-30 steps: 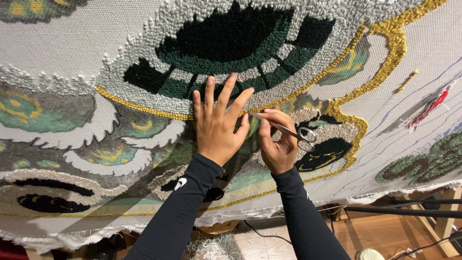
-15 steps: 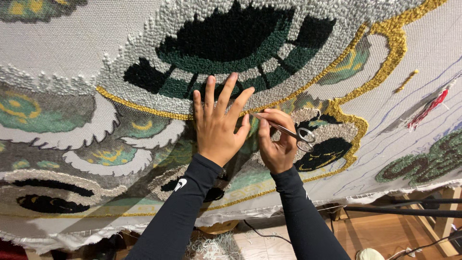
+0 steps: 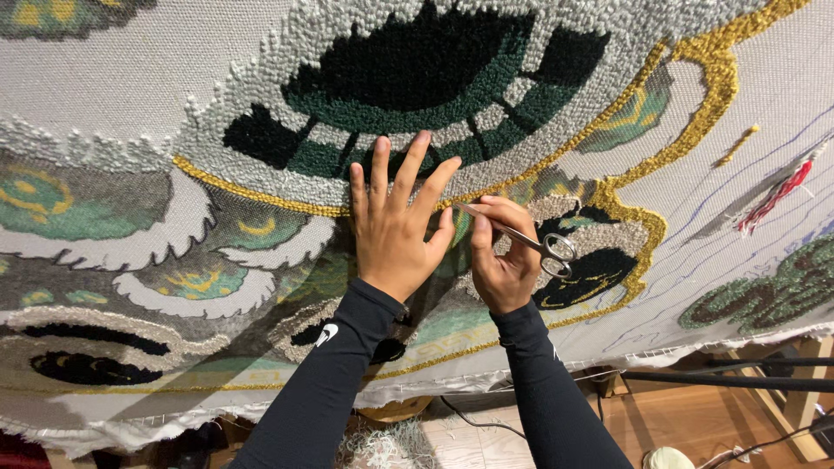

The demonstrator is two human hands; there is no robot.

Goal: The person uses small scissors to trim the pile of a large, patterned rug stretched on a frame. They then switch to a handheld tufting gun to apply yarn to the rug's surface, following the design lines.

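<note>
A large tufted rug [image 3: 217, 95] hangs stretched in front of me, with looped yarn in grey, dark green, black and gold. My left hand [image 3: 395, 221] lies flat on it with fingers spread, pressing the pile just under the gold outline. My right hand [image 3: 502, 260] is closed around small silver scissors [image 3: 521, 234], whose blades point left towards my left hand's thumb. Both arms wear black sleeves.
A red yarn tassel [image 3: 773, 195] hangs on the bare backing cloth at the right. Below the rug's lower edge are a wooden floor [image 3: 695, 426], a black bar [image 3: 738, 379], cables and a pile of yarn scraps [image 3: 382, 443].
My right hand has shifted the scissors slightly, tips now closer to my left thumb. My left hand stays pressed flat on the rug.
</note>
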